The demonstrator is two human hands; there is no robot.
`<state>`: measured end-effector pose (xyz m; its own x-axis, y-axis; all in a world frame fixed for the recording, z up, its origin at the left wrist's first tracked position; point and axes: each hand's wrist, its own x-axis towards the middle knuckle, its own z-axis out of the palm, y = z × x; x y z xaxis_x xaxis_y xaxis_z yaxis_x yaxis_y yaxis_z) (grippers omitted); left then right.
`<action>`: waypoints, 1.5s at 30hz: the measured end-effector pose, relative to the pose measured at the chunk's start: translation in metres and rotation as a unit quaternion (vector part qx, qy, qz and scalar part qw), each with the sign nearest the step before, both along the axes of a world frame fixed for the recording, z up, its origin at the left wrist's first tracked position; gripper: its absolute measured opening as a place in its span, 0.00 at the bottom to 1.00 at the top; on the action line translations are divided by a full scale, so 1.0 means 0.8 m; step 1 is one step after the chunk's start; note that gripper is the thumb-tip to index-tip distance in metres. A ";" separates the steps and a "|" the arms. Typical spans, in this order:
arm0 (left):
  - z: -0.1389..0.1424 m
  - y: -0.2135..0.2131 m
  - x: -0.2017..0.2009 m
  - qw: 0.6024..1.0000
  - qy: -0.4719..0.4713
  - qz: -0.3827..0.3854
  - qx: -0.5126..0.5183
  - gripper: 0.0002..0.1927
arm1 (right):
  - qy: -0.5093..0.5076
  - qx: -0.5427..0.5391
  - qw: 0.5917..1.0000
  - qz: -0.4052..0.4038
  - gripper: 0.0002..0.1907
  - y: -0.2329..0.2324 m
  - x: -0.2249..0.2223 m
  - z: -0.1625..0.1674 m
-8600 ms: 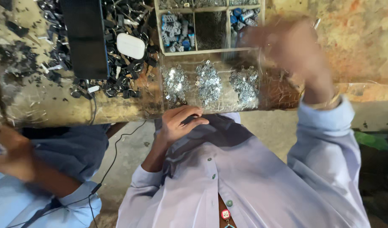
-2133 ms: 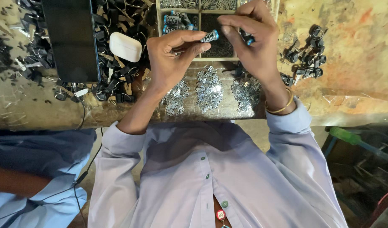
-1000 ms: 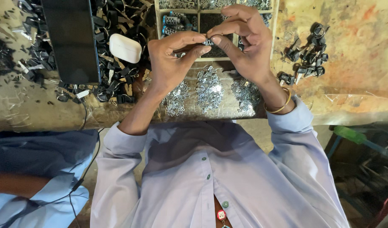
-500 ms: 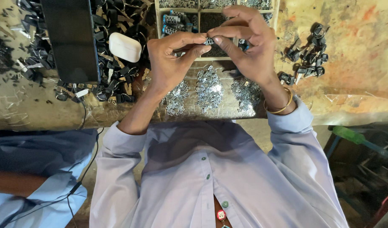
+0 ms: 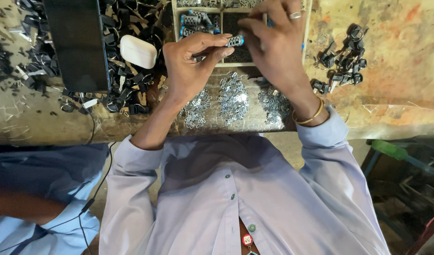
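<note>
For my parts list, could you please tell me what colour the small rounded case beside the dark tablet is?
White, plain and glossy; the small rounded case shows best in the head view.

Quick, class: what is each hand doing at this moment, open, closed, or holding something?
Left hand: closed, pinching a small metal part with a blue tip.
Right hand: fingers curled at the same part; its grip cannot be told.

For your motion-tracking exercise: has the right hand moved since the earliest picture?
Yes. The right hand has come in toward the left hand, meeting it over the compartment tray at a small grey part; earlier it was blurred, beyond the tray's right edge.
</note>
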<state>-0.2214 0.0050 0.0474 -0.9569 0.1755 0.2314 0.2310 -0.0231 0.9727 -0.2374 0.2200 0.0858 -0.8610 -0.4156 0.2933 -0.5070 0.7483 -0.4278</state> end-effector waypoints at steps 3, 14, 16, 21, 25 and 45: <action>0.002 -0.001 0.001 1.000 -0.011 -0.004 0.008 0.08 | 0.019 0.062 0.998 -0.006 0.09 0.003 0.004 -0.012; 0.004 -0.001 0.001 1.000 -0.010 0.002 0.000 0.08 | -0.015 -0.125 0.992 0.015 0.07 0.030 -0.007 -0.006; 0.004 -0.001 0.000 1.000 -0.010 0.003 -0.006 0.08 | -0.070 -0.216 0.974 0.015 0.08 0.029 -0.006 -0.010; 0.002 -0.001 0.001 1.000 0.001 -0.002 0.004 0.08 | -0.211 -0.379 0.898 0.069 0.06 0.025 -0.003 -0.022; -0.001 -0.001 0.001 1.000 0.004 -0.004 0.005 0.08 | -0.292 -0.382 0.876 0.037 0.07 0.024 0.001 -0.025; 0.001 -0.003 0.002 1.000 0.006 -0.003 -0.005 0.08 | -0.306 -0.436 0.841 0.094 0.07 0.023 -0.002 -0.023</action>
